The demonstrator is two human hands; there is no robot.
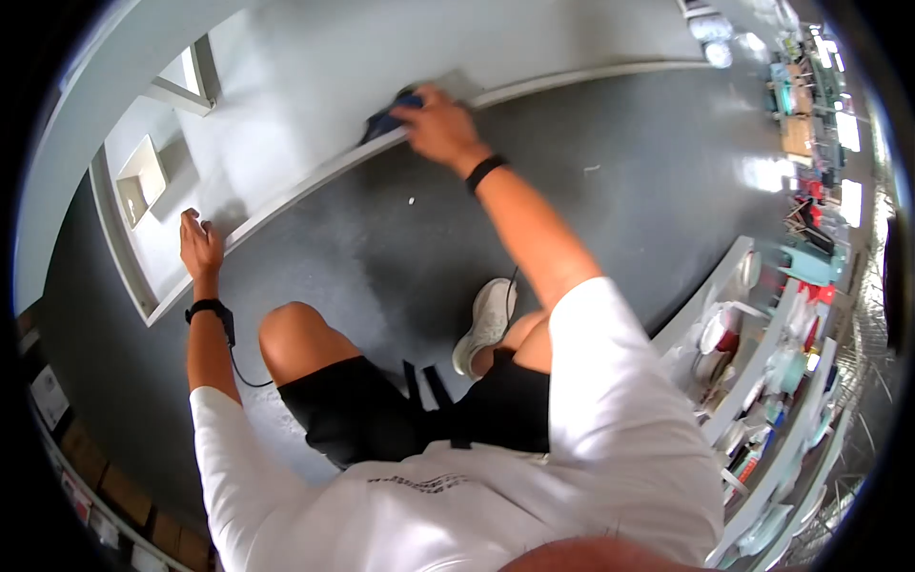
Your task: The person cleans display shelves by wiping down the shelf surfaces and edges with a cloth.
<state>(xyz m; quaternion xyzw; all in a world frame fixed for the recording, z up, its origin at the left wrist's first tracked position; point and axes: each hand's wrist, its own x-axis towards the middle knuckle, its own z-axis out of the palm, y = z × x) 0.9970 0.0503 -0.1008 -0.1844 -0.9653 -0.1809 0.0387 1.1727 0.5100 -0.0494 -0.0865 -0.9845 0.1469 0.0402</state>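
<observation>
My right hand (441,126) is closed on a dark blue cloth (381,122), pressed to the white shelf (315,95) just behind its front edge. Part of the cloth is hidden under the fingers. On the left, my left hand (201,246) is over the same shelf near its front corner, holding nothing, with its fingers loosely bent and apart. I cannot tell whether it touches the surface. A small cream tray-like box (143,181) is on the shelf beyond my left hand.
A white frame-like piece (186,81) stands farther back on the shelf. Below is the grey floor (381,248), with a small white scrap (411,200) on it. Racks of assorted goods (753,400) line the right side. Boxes (124,491) sit at lower left.
</observation>
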